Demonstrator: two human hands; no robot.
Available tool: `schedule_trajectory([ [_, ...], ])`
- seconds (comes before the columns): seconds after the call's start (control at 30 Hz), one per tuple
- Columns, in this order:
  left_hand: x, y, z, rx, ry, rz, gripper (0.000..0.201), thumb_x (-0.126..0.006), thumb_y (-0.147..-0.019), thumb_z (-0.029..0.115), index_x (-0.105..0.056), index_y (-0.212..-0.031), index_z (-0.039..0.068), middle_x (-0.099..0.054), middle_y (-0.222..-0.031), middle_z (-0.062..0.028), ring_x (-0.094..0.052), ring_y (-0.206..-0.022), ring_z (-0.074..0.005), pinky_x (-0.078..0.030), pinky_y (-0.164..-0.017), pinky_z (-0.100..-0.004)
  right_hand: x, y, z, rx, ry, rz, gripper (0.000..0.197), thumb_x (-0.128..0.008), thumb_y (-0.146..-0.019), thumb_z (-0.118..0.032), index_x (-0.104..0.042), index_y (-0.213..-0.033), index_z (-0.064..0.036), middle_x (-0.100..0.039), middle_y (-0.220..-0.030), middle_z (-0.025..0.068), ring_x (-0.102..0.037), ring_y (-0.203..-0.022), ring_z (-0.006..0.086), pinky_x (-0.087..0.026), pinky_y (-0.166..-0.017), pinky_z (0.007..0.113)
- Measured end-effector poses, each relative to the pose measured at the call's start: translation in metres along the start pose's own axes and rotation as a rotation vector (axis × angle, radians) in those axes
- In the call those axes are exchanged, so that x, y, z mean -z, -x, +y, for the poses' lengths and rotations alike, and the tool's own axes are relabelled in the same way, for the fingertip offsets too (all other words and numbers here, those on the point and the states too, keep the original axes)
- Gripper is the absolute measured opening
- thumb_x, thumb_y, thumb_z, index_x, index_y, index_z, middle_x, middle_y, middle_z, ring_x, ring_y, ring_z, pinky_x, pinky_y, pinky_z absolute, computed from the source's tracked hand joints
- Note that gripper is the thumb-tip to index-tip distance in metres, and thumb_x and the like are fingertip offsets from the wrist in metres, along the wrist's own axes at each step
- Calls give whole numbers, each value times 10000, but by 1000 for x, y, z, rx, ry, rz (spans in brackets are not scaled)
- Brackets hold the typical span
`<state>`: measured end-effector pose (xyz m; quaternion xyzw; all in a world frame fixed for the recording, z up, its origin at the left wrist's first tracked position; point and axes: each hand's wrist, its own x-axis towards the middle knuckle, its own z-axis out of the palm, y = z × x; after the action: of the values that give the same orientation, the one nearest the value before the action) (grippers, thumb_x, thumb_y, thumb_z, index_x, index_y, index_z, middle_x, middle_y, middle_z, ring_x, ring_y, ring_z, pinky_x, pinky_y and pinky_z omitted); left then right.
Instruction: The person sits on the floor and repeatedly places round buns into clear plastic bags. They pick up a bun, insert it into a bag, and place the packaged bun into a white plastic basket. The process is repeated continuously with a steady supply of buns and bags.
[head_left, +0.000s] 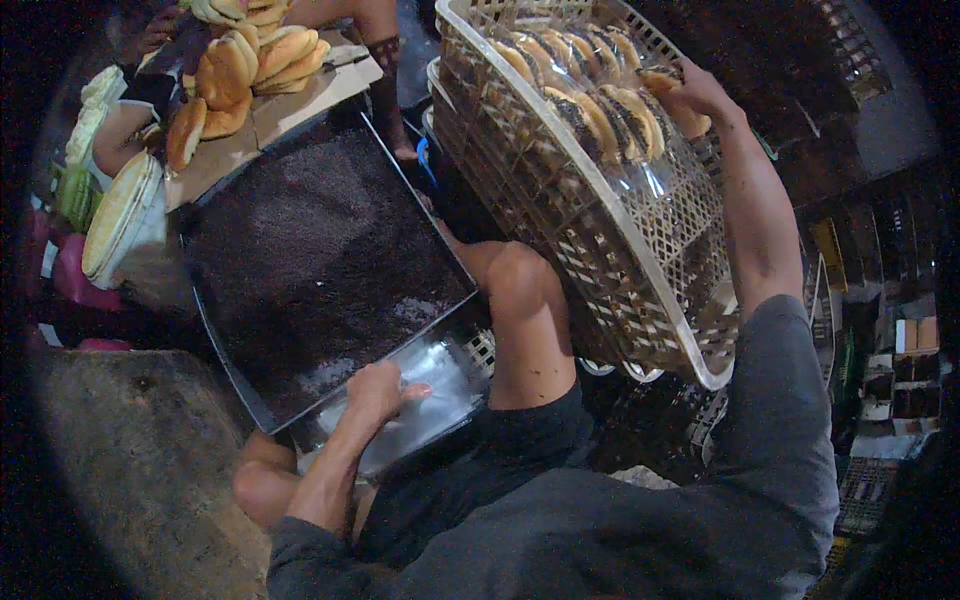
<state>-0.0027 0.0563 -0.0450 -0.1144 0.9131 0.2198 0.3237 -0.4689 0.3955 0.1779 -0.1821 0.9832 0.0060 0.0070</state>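
My right hand (686,98) reaches into a tall plastic crate (560,165) on the right. Its fingers close around the end of a bread roll (657,82), in the row of dark-topped rolls (600,125) in clear wrapping. Just below a metal tray (225,355) of dark brown sprinkles (310,240), my left hand (376,393) rests over a pile of clear plastic bags (435,385). The left fingers are curled, with the thumb pointing right, and they seem to pinch the top bag. What lies under those fingers is partly hidden.
Plain buns (225,75) are heaped on a cardboard sheet (260,115) beyond the tray. A round, pale-rimmed container (122,220) stands left of it. Another person's leg (385,80) shows at the far side. A worn board (140,440) lies at lower left.
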Motion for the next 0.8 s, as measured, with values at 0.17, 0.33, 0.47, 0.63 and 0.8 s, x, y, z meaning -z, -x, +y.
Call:
schedule_trajectory([
  [0.17, -7, -4, -26, -57, 166, -70, 633, -675, -709, 616, -669, -697, -18, -646, -665, -168, -647, -642, -322, -504, -601, -434, -8, -19, -6, -285, -437, -474, 735, -609, -809, -551, -391, -1375, -136, -362, -1429, 166, -352, -1303, 330, -277, -1032, 567],
  [0.33, 62, 22, -9, -147, 637, -238, 440, -684, -800, 426, -660, -660, 10, -586, -552, -57, -566, -496, -146, -441, -462, -312, 18, -7, -73, 125, -307, 46, 545, -546, -887, -478, -515, -1257, -78, -579, -1138, 121, -548, -1030, 221, -432, -879, 392],
  [0.47, 83, 39, -17, -192, 928, 289, 350, -693, -825, 298, -637, -644, 3, -529, -500, -21, -485, -423, -90, -367, -405, -270, 14, 35, -238, 954, -657, -6, 412, -546, -922, -378, -620, -1073, -2, -663, -903, 105, -618, -816, 178, -498, -711, 321],
  [0.63, 104, 53, -46, -152, 914, 996, 357, -714, -799, 321, -623, -692, -7, -560, -533, -35, -509, -473, -82, -386, -447, -244, -37, 151, -424, 1428, -381, -198, 242, -617, -814, -231, -596, -902, -7, -615, -742, 205, -629, -760, 358, -479, -671, 440],
  [0.8, 116, 68, -86, -100, 1626, 842, 533, -631, -828, 511, -626, -856, -21, -635, -678, -95, -622, -569, -153, -499, -520, -261, -47, 188, -484, 1066, -1170, 30, 168, -597, -848, -135, -601, -954, -4, -666, -825, 126, -666, -748, 217, -528, -671, 325],
])
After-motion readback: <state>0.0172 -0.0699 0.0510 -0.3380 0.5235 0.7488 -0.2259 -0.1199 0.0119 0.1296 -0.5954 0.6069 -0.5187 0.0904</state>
